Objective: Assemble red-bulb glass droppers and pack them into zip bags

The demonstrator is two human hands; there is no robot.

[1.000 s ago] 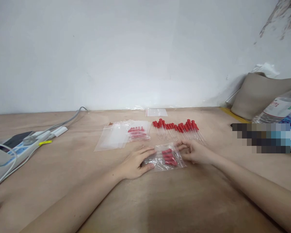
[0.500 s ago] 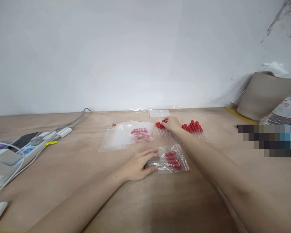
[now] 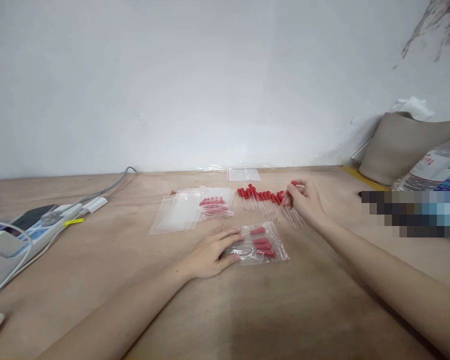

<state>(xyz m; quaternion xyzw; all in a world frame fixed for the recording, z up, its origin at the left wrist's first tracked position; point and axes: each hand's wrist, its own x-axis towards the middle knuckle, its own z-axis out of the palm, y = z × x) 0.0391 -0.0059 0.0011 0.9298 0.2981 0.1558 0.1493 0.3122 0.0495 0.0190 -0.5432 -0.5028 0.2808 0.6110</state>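
Observation:
My left hand [image 3: 213, 254] lies with fingers stretched out over the left end of a clear zip bag [image 3: 247, 258]. Inside the bag are several droppers with red bulbs [image 3: 263, 247], the bulbs pointing right. Beyond it, my right hand [image 3: 304, 201] is closed around a dropper [image 3: 293, 183], whose red bulb shows at the fingertips and whose clear tube slants down to the left. A row of loose droppers [image 3: 264, 196] lies beside that hand, bulbs toward the wall; my fingers hide part of its right end.
Flat empty zip bags [image 3: 172, 214] and filled bags [image 3: 216, 210] lie left of the row. Another small bag [image 3: 243, 175] is by the wall. A power strip [image 3: 41, 232] with cables is at left. A grey-brown container [image 3: 386, 150] and a plastic bottle [image 3: 431, 167] stand at right.
My right hand has moved right, from the left part of the loose droppers to their right end. The droppers it covered now show. My left hand stays on the bag.

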